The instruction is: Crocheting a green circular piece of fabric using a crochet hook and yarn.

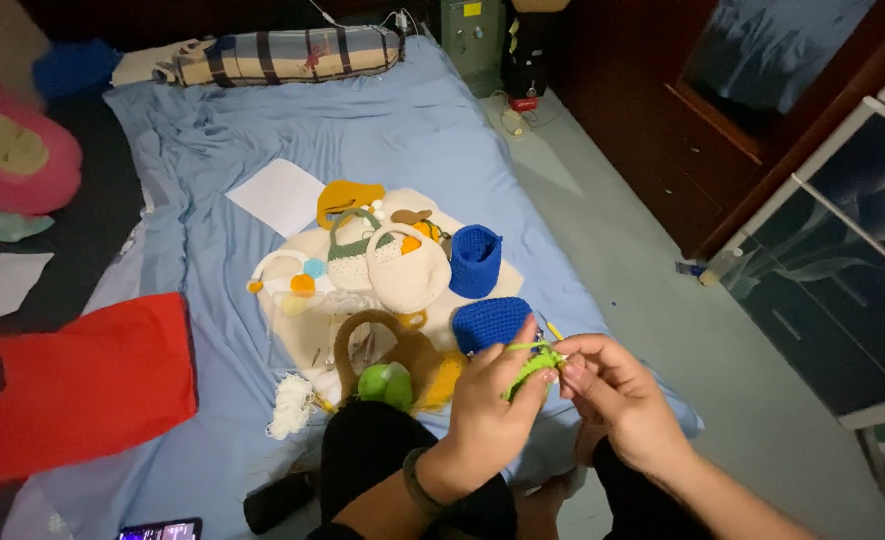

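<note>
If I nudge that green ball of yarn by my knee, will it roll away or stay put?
The green yarn ball looks round, so a nudge would probably roll it a little. It sits on the soft, creased blue sheet against a brown crocheted bag, which should stop it quickly. It is likely light and squashy.

bed (pixel 212 150): blue sheet | on it: white paper (pixel 277 195), red bag (pixel 72 390), plaid pillow (pixel 282 55), phone (pixel 160 530)

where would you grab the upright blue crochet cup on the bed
Probably at the open rim of the blue cup, coming from above. It stands upright with its mouth facing up, and the cream bag crowds its left side.
</note>
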